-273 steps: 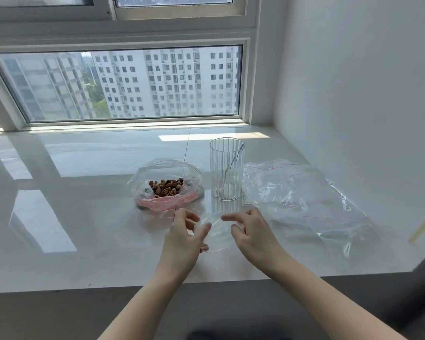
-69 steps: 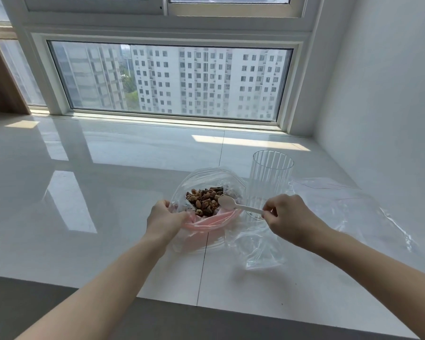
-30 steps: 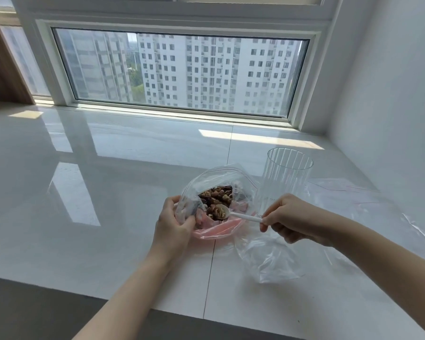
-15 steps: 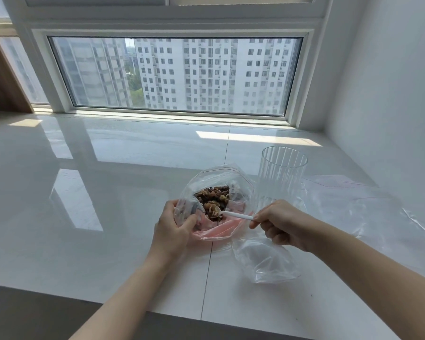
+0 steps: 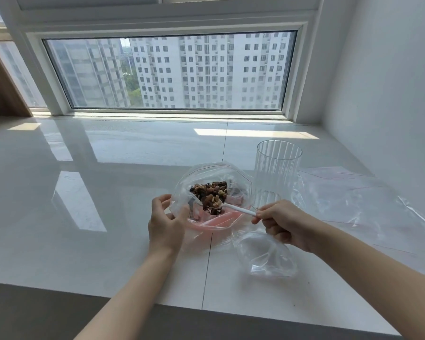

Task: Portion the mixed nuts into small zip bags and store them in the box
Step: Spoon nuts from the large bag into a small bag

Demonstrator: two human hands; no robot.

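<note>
An open clear zip bag (image 5: 238, 179) with a pink inner layer lies on the white counter and holds mixed nuts (image 5: 207, 191). My left hand (image 5: 166, 223) grips its near left rim. My right hand (image 5: 284, 223) holds a white plastic spoon (image 5: 236, 209) by the handle, with the bowl of the spoon in the nuts. Under my right hand an empty small zip bag (image 5: 268, 257) hangs onto the counter; the hand seems to pinch its top too.
A ribbed clear glass (image 5: 276, 173) stands upright just right of the nut bag. A pile of flat clear zip bags (image 5: 368, 200) lies at the right, by the white wall. The counter (image 5: 96, 192) ends near me at a grey edge. A window runs along the back.
The spoon has pushed deeper into the nuts and lifted slightly with some on it. My left hand still holds the bag's rim. The view shifted a little.
</note>
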